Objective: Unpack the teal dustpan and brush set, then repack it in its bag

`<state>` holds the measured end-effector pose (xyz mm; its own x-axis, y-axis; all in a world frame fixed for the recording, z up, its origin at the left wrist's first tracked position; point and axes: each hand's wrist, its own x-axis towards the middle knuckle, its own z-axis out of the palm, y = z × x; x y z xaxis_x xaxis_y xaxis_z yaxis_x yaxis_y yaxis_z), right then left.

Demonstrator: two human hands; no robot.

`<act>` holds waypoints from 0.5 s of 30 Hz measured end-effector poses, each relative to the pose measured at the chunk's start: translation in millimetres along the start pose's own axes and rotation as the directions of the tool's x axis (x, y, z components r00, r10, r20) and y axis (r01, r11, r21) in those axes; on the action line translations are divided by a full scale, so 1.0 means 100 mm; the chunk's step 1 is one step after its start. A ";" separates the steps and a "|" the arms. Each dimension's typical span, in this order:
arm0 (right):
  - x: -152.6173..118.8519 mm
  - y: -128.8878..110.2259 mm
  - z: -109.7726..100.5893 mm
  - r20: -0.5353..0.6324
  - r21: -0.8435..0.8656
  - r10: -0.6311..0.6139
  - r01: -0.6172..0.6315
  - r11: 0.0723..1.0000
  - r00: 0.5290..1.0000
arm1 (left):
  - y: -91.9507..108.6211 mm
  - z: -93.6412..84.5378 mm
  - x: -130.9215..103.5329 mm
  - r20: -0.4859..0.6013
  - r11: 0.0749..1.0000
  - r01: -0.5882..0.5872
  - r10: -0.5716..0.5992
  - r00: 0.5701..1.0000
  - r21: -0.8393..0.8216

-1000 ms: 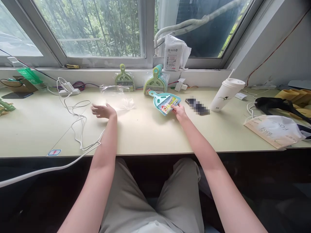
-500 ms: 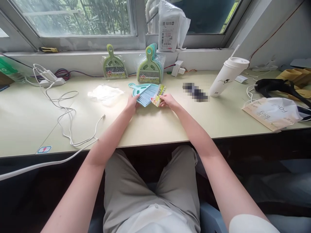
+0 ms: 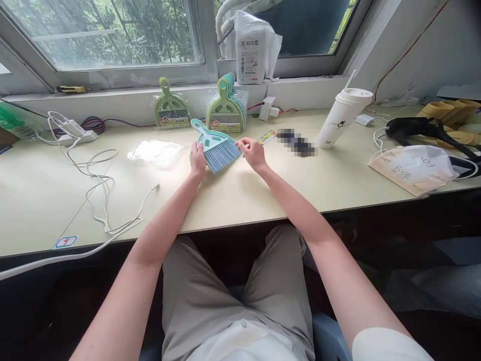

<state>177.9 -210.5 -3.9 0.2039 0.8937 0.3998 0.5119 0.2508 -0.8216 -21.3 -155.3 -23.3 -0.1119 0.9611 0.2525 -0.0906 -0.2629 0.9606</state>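
A small teal hand brush and dustpan set lies tilted at the middle of the desk. My left hand grips its left side near the handle. Just right of the bristles, my right hand touches the edge with its fingertips. A yellow paper label card lies flat on the desk a little beyond my right hand. An empty clear plastic bag lies to the left of my left hand.
Packaged green dustpan sets, one single and one stack, lean against the sill. A white cup with a straw stands to the right. White cables loop at left. A white bag and a black item lie far right.
The label card has come off the brush set and now lies on the desk. My left hand came from the plastic bag onto the set, which turned handle-up.
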 end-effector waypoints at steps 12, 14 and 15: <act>-0.04 -0.08 0.05 -0.097 -0.259 -0.271 0.238 0.936 0.958 | 0.29 0.19 -0.49 0.340 0.938 -0.333 0.284 0.896 0.094; -0.02 -0.10 0.01 -0.137 -0.226 -0.292 0.257 0.939 0.947 | 0.24 0.14 -0.35 0.309 0.920 -0.378 0.331 0.891 0.103; -0.02 -0.11 -0.01 -0.161 -0.205 -0.303 0.268 0.941 0.939 | 0.22 0.10 -0.27 0.250 0.915 -0.387 0.351 0.902 0.114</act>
<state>172.9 -215.3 5.5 0.1710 0.7035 0.6898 0.7079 0.3992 -0.5827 -10.6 -185.9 -7.9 0.1146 0.7962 0.5941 0.0730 -0.6032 0.7943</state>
